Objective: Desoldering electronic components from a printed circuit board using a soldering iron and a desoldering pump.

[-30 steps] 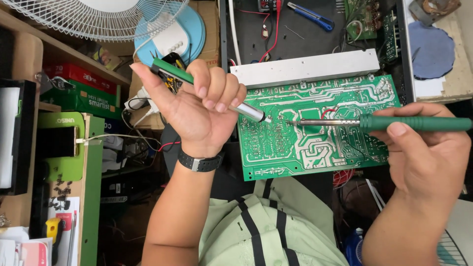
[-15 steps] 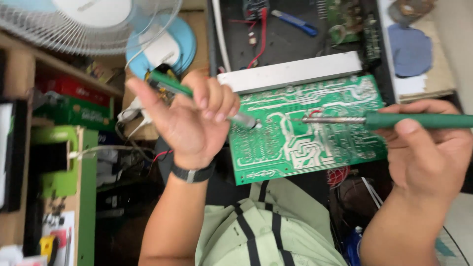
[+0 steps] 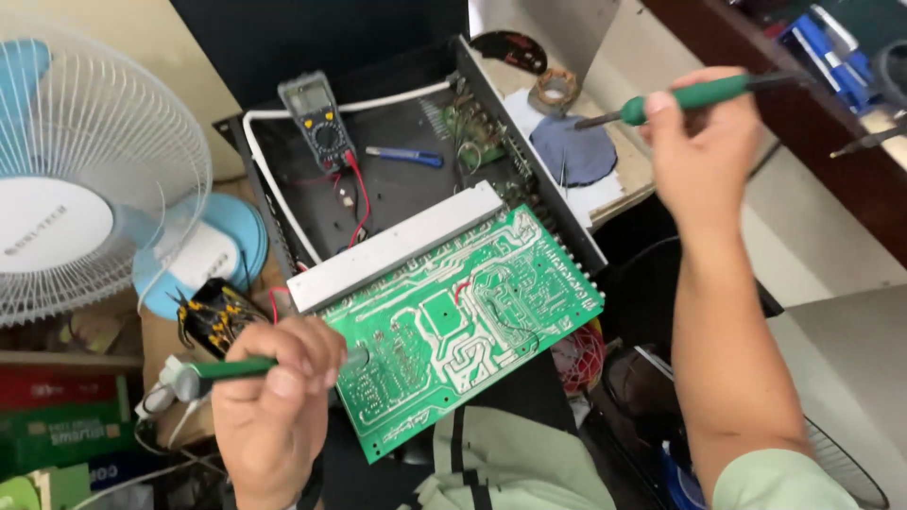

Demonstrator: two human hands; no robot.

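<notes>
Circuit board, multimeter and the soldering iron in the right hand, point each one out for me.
Green circuit board point(image 3: 453, 331), head view, middle of its traced face.
Multimeter point(image 3: 318, 118), head view, its dial.
Soldering iron point(image 3: 699, 93), head view, green handle just above the right hand's fingers.

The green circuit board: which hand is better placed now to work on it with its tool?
The left hand. Its green-handled tool has its metal end at the circuit board's near edge. The right hand holds the soldering iron far off, over the blue pad on the bench.
</notes>
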